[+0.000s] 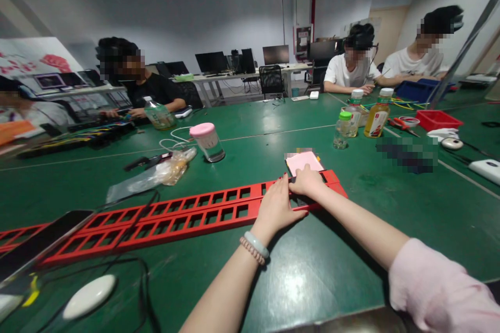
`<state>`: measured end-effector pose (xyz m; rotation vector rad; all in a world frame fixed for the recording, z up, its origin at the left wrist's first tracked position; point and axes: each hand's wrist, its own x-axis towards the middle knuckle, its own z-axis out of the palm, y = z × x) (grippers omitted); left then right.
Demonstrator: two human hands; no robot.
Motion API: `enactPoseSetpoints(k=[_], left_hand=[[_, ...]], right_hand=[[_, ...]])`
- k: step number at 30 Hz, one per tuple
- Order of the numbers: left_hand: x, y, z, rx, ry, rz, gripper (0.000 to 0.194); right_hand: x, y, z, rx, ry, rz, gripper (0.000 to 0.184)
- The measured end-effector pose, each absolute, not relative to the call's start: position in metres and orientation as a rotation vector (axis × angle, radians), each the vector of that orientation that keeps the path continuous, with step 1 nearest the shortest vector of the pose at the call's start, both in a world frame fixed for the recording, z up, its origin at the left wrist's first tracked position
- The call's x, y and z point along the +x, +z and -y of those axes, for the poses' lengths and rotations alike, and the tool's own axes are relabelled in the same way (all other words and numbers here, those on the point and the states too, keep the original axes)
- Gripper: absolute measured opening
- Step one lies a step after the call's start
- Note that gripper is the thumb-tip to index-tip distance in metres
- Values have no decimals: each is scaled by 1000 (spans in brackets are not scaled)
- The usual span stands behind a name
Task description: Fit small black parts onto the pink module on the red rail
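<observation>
Two long red slotted strips [253,208] lie side by side across the green table. My left hand [275,205] rests flat over them near their right end, fingers stretched toward the far edge and thumb spread along the near side. Close beside it, my right hand [307,182] reaches over the same end with bent fingers pressed together. Something dark shows by its fingertips, but what they hold is hidden. Just beyond the right hand, touching or nearly touching the strips, sits a pink notepad [307,161].
A tablet-like dark device [42,242] lies over the strips' left part, with black cables nearby. A white mouse-shaped object [89,296] is in front. Beyond stand a pink-lidded cup [209,143], a plastic bag [156,174], bottles [377,117] and a red tray [437,120]. Several people sit around.
</observation>
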<state>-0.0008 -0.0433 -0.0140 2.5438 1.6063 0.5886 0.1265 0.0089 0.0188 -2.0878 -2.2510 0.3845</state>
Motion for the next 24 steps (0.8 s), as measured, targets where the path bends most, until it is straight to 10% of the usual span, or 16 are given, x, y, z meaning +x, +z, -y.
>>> enactPoseSetpoints(k=[24], left_hand=[[-3,-13,43,2565,583,-1581,108]], right_hand=[[155,24,19,-1894,8,2235,49]])
